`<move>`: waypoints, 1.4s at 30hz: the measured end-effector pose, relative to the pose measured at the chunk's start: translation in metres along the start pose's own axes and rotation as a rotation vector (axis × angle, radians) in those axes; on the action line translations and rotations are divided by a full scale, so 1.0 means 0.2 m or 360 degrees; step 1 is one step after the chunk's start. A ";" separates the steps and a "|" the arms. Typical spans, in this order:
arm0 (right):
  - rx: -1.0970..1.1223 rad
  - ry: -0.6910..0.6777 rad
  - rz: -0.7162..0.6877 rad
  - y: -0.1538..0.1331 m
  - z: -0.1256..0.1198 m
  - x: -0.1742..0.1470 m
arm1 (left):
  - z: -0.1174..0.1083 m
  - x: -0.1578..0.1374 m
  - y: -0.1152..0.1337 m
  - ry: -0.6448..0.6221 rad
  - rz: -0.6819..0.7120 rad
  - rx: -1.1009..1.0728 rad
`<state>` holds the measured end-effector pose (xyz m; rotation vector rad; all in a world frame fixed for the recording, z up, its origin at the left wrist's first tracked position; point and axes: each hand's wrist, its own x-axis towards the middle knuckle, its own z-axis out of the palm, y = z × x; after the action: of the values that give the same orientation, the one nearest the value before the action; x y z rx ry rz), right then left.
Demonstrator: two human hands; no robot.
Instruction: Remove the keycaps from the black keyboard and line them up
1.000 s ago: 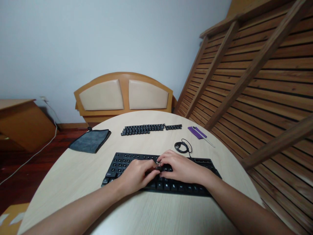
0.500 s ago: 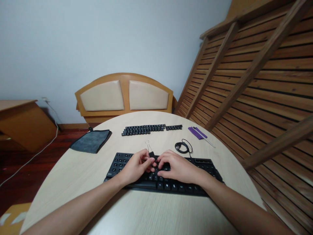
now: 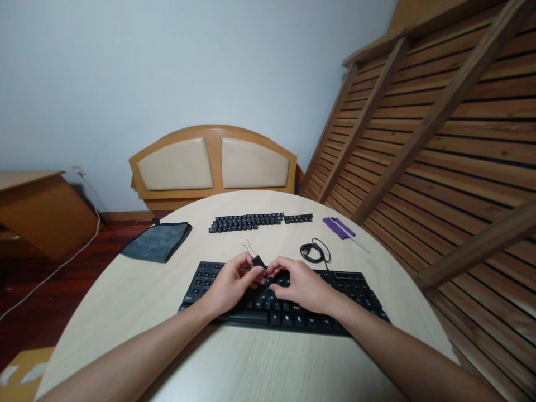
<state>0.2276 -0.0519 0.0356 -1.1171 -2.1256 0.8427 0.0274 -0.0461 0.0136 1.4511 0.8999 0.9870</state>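
A black keyboard [image 3: 247,317] lies across the near part of the table, partly covered by my hands. My left hand [image 3: 232,282] is closed round a keycap puller [image 3: 258,261], a black handle with thin wire loops, one pair pointing up and away. Close beside it, my right hand [image 3: 304,285] pinches a small black piece at the puller's near end that looks like a keycap [image 3: 268,282]; fingers partly hide it. Both hands are just above the middle of the keyboard. Loose black keycaps [image 3: 247,221] stand in rows behind the keyboard.
On the round table [image 3: 259,363], a coiled black cable [image 3: 312,251] lies behind the keyboard. A dark grey cloth [image 3: 157,242] is at the left, and a purple cloth [image 3: 338,228] with a thin brush-like stick [image 3: 355,241] at the right. A slatted wooden frame [image 3: 439,167] leans on the right.
The puller's far wire ends have tilted to the left. My right hand has shifted slightly left, and its thumb and fingers have closed at the puller's near end.
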 end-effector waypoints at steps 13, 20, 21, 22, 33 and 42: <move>0.0315 -0.0083 -0.0103 0.00 0.00 0.01 | 0.01 0.01 0.00 0.0033 0.0039 0.0033; -0.0149 -0.0077 -0.0148 0.00 0.00 0.01 | 0.01 -0.01 0.01 0.0020 0.0083 0.0204; -0.0215 -0.0083 -0.0162 0.00 0.00 0.01 | 0.01 -0.01 0.01 0.0010 0.0084 0.0226; -0.0278 -0.0093 -0.0177 0.00 0.00 0.01 | 0.02 -0.02 0.01 0.0001 0.0085 0.0244; -0.0701 -0.0165 -0.0295 -0.01 -0.01 0.01 | 0.02 -0.02 0.01 0.0022 0.0173 0.0407; -0.0249 -0.0195 -0.0219 -0.05 -0.08 0.00 | 0.02 0.01 0.00 0.0078 0.0139 0.0198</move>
<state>0.2348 -0.0530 0.0529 -1.0042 -2.3742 0.7073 0.0313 -0.0458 0.0137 1.5886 0.9542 1.0504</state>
